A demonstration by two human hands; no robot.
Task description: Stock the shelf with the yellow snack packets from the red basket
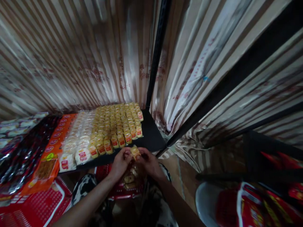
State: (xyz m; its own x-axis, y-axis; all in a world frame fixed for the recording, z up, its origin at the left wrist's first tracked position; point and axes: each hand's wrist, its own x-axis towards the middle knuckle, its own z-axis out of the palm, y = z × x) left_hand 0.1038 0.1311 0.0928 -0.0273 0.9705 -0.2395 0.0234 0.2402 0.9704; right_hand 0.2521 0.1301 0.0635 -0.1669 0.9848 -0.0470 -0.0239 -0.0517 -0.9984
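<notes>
Surface: one flat black shelf board, bearing, left to right, dark glossy packets, orange printed packets, white clear-wrapped packets and close-set rows of small yellow wrapped packets. At its near edge, one single yellow wrapped packet, pinched between the fingers of left hand and right hand, above a red plastic basket. Room: striped beige-and-brown cloth curtain on the far side, black upright post at the shelf's far right corner, brown tiled floor near right.

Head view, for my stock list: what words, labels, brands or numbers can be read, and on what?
No text can be read with certainty.
Yellow packets: red labels, too blurred.
White packets: red print, too blurred.
Orange package: markings too small and blurred.
Red bags: lettering too blurred.
Held packet: nothing legible.
</notes>
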